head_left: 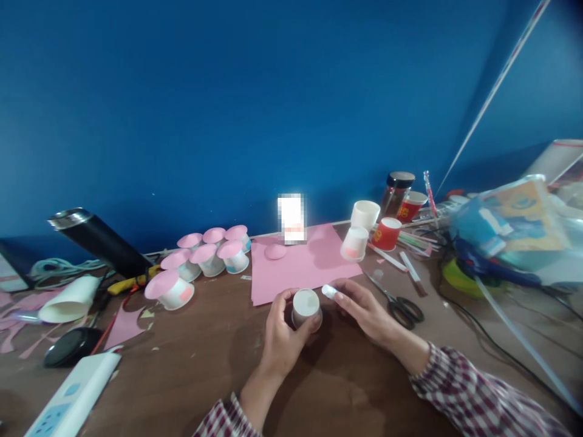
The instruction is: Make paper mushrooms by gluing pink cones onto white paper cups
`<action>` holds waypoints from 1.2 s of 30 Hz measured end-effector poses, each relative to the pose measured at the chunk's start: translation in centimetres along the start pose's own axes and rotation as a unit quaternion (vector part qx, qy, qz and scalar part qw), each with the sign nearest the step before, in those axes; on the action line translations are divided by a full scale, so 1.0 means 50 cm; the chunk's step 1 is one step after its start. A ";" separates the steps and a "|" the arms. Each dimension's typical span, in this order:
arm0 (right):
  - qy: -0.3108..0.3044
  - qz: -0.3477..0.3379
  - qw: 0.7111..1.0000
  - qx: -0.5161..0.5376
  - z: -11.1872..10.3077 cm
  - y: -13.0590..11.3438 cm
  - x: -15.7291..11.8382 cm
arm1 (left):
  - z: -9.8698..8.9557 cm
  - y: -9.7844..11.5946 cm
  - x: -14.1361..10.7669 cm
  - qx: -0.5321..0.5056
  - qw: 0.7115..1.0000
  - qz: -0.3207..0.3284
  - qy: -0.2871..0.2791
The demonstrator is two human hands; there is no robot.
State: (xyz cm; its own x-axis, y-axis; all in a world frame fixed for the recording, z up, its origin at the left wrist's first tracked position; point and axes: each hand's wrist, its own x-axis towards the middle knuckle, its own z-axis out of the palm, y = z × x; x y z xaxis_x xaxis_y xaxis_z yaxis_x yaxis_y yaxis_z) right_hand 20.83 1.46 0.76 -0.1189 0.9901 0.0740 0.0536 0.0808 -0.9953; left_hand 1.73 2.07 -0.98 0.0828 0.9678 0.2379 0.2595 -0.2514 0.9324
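My left hand (280,343) is wrapped round a small paper cup (306,302), which stands with its round base facing up. Just to the right, the fingertips of my right hand (367,311) pinch a small white piece (328,292), its exact kind unclear, apart from the cup. Beyond both hands lie pink paper sheets (310,264) with a cut pink disc (276,252) on top. Over to the left stand several paper cups (174,297) topped with pink discs. Near my right wrist rests a pair of scissors (403,309).
White cups (354,244) and a red cup (387,233) stand at the back right by a dark-lidded jar (397,191). A black flask (102,243) leans at the left, above a power strip (75,394). Cables and a cluttered bag (514,218) occupy the right.
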 end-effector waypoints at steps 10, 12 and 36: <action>-0.003 0.017 0.998 0.054 -0.004 0.005 -0.009 | -0.001 0.000 -0.001 0.012 1.000 -0.008 0.000; 0.010 0.017 0.998 0.061 -0.004 0.009 -0.007 | -0.001 0.001 -0.001 0.012 1.000 -0.006 0.003; 0.116 -0.055 0.991 0.027 0.008 0.020 -0.008 | 0.003 0.009 -0.006 0.014 1.000 -0.004 -0.012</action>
State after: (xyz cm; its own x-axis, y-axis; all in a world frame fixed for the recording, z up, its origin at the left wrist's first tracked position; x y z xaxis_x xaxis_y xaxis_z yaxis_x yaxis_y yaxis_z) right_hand 20.53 1.12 -0.29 0.1105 0.9759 0.1883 -0.0006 0.1895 -0.9819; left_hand 1.95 1.67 -0.68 0.1040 0.9694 0.2225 0.2880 -0.2435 0.9262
